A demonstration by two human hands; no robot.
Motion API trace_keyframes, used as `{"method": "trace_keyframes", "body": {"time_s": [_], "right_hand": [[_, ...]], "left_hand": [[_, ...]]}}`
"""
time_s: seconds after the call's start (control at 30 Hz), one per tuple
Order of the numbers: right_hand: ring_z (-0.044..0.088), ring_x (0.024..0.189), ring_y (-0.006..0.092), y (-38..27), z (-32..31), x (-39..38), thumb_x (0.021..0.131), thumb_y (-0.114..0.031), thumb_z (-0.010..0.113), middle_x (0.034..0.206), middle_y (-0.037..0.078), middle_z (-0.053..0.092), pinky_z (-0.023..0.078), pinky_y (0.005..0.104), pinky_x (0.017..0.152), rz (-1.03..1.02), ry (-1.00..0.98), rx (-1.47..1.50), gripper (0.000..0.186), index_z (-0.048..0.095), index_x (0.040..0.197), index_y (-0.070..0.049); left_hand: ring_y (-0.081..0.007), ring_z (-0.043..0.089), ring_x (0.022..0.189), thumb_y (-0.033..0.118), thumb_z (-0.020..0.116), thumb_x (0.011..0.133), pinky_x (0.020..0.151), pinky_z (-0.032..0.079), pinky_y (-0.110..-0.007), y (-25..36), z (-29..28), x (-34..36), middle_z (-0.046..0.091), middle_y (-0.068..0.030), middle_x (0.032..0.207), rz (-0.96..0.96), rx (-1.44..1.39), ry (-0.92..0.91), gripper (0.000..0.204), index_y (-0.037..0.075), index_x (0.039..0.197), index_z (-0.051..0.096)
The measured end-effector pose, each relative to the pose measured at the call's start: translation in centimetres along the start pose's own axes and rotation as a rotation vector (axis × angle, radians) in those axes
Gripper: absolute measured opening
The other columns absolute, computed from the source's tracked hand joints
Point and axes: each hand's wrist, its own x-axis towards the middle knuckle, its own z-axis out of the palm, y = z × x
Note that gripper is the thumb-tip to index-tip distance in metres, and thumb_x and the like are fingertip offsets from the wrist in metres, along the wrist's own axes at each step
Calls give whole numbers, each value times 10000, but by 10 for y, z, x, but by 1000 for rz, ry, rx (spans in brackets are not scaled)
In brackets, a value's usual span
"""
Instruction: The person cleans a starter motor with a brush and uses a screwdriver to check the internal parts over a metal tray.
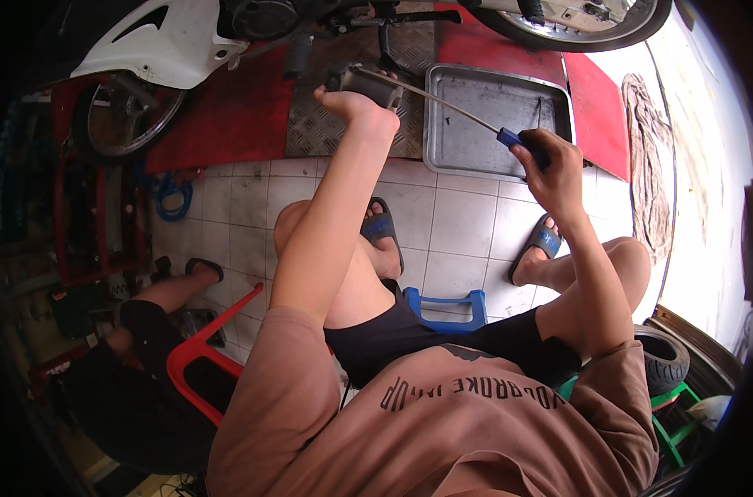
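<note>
While the left grip (pixel 358 105) cradles a dark part (pixel 370 85), the right grip (pixel 556 163) encloses a screwdriver handle (pixel 509 138).

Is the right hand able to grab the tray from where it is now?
Probably yes: the right hand looks close to the tray's near right corner, and nothing seems to block it. But it's holding the screwdriver, so it might need to let go first.

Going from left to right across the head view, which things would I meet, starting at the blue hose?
Blue hose, left hand holding a dark part, blue plastic frame, right hand gripping a blue screwdriver handle, crumpled brownish cloth.
</note>
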Motion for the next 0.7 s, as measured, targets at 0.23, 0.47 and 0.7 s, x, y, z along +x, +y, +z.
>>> {"method": "trace_keyframes", "body": {"time_s": [0.23, 0.47, 0.7], "right_hand": [[594, 625, 258, -4, 4, 4, 774, -157, 741, 774, 150, 616, 465, 310, 592, -165, 123, 97, 236, 598, 861, 10], [570, 583, 239, -7, 9, 6, 803, -160, 712, 712, 143, 600, 447, 313, 562, -146, 158, 189, 209, 603, 823, 17], [572, 589, 235, 7, 1, 3, 769, -174, 742, 748, 143, 608, 448, 315, 566, 185, -95, 21, 256, 611, 895, 7]], "left_hand": [[-269, 595, 729, 603, 137, 893, 677, 506, -417, 2, 0, -3, 604, -119, 911, 7, 8, 13, 671, 96, 950, 573], [-269, 598, 719, 593, 141, 892, 687, 503, -420, 2, -3, -2, 605, -128, 900, -14, 22, -9, 660, 94, 993, 560], [-264, 598, 741, 600, 154, 894, 692, 514, -414, 2, -4, -1, 602, -119, 941, 13, 7, -12, 662, 91, 1044, 550]]}}
